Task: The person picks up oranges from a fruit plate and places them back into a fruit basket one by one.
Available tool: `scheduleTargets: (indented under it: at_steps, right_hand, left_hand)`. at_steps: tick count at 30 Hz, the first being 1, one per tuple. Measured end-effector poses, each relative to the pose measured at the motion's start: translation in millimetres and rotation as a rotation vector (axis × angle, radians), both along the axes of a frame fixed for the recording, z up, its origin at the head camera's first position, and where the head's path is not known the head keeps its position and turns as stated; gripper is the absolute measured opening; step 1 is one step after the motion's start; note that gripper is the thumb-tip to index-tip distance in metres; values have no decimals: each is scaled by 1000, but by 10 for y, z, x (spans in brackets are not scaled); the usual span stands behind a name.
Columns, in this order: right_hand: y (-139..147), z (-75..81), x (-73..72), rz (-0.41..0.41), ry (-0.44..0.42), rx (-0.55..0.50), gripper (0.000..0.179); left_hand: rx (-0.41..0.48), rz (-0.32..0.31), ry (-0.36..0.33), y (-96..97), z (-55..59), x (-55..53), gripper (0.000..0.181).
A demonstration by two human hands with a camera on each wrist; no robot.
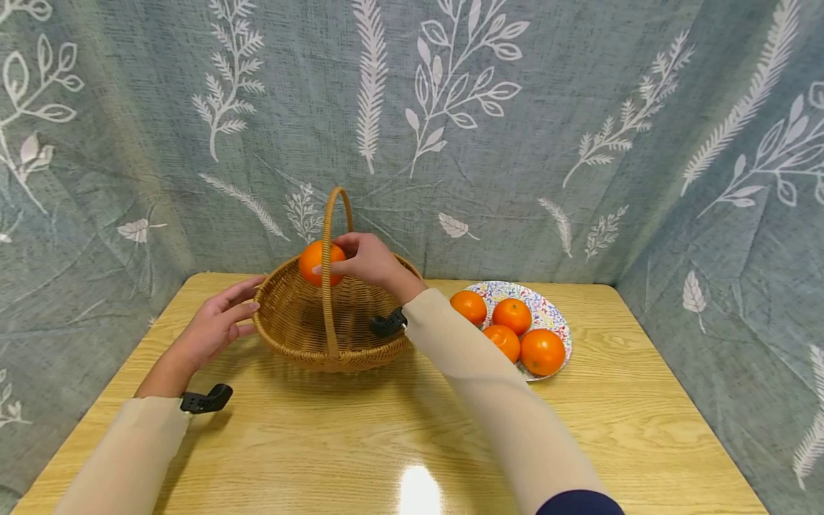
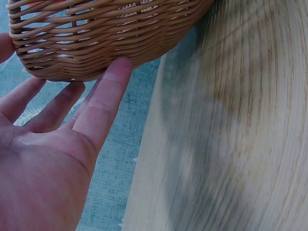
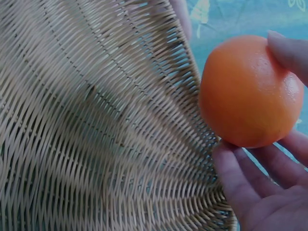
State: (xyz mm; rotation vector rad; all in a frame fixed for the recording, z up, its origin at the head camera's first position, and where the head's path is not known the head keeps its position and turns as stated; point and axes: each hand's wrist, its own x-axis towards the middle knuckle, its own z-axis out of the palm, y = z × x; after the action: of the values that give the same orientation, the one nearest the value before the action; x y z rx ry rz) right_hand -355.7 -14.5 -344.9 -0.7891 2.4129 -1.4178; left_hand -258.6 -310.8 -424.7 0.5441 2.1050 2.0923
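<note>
A wicker basket (image 1: 290, 336) with a tall arched handle stands on the table left of centre. My right hand (image 1: 370, 261) grips an orange (image 1: 312, 261) over the far part of the basket, behind the handle. In the right wrist view, thumb and fingers hold the orange (image 3: 250, 91) from opposite sides, near the wicker rim. At the basket's left side is my left hand (image 1: 215, 322), its fingers spread. The left wrist view shows those fairly straight fingers (image 2: 103, 103) touching the outside of the woven wall (image 2: 96, 48).
On the right, a plate (image 1: 558, 318) with a colourful pattern bears several oranges (image 1: 543, 352), partly behind my right sleeve. Grey-green curtains (image 1: 399, 143) with white leaf prints hang behind and beside the wooden table (image 1: 322, 443).
</note>
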Motion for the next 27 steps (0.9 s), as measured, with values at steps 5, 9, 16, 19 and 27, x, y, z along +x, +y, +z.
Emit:
scheduleTargets:
  at_steps: [5,9,16,19,27]
  right_hand:
    - [-72,-20,-53,48,-14,47,64]
    - [-110,-48,-95,52,-56,76,60]
    - [-155,-91,-122,41,-139,106,69]
    - [-172,-101,-117,43,-129,153,66]
    - [-254,-130,-103,86,-146,185,39]
  left_hand:
    - [5,3,1,3,1,0,60]
    - [11,4,4,13,6,3,60]
    - [15,8,1,17,3,12,59]
    - [15,11,0,16,-4,12,58]
    - [18,10,-3,9,-3,8,59]
